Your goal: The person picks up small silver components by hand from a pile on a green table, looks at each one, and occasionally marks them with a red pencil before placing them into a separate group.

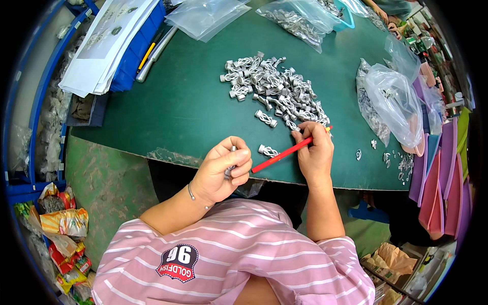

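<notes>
My left hand [221, 168] is closed around a small grey metal piece [230, 172], just over the table's near edge. Between the fingers of my right hand [316, 157] is a slim red stick [278, 157] with a yellow end, slanting down toward the left hand. The right fingertips reach the near edge of a heap of twisted grey metal fittings [274, 84] with ribbed ends; whether they grip one is hard to see. One loose fitting [266, 119] lies just left of the heap's near end, and another fitting [268, 151] lies between my hands.
The green table [173, 112] carries clear bags of metal parts [373, 101] on the right and another bag [295, 25] at the back. Papers [109, 38] rest on a blue bin at left. Small rings [405, 166] are scattered near the right edge. Another person's hand [381, 14] shows far right.
</notes>
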Demonstrator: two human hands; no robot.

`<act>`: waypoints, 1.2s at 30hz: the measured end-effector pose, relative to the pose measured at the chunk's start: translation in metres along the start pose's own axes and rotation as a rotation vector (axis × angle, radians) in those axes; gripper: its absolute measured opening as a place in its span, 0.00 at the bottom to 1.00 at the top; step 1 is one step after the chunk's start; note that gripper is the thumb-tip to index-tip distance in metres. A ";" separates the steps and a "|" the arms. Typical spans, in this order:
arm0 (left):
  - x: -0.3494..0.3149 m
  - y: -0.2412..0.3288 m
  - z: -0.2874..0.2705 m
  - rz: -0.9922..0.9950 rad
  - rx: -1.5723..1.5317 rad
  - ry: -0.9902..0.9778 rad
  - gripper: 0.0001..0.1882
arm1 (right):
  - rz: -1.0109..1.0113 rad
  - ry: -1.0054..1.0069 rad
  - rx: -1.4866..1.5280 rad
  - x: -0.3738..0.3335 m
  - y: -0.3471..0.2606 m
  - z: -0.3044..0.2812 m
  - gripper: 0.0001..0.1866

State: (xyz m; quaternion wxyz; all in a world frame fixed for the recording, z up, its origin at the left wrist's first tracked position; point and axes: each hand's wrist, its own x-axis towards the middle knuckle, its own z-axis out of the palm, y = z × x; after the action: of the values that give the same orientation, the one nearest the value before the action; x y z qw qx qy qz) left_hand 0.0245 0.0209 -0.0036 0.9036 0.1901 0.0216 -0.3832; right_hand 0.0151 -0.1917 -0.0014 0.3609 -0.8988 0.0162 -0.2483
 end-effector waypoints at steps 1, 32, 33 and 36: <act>-0.001 -0.001 0.001 0.012 0.072 0.023 0.05 | 0.013 0.002 0.040 -0.002 0.001 0.000 0.13; -0.050 -0.020 0.004 0.325 1.018 0.186 0.13 | -0.139 -0.317 0.625 -0.050 -0.042 -0.009 0.17; -0.048 -0.022 0.002 0.427 1.036 0.169 0.14 | -0.150 -0.371 0.620 -0.051 -0.046 -0.008 0.17; -0.043 -0.017 -0.002 0.771 1.344 0.064 0.16 | -0.034 -0.492 0.717 -0.058 -0.051 -0.002 0.17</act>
State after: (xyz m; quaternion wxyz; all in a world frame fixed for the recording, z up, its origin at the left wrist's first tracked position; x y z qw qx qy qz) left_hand -0.0170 0.0405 -0.0031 0.6628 0.7025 -0.2570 0.0333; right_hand -0.0446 -0.1435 0.0078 0.6392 -0.7491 -0.1725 -0.0227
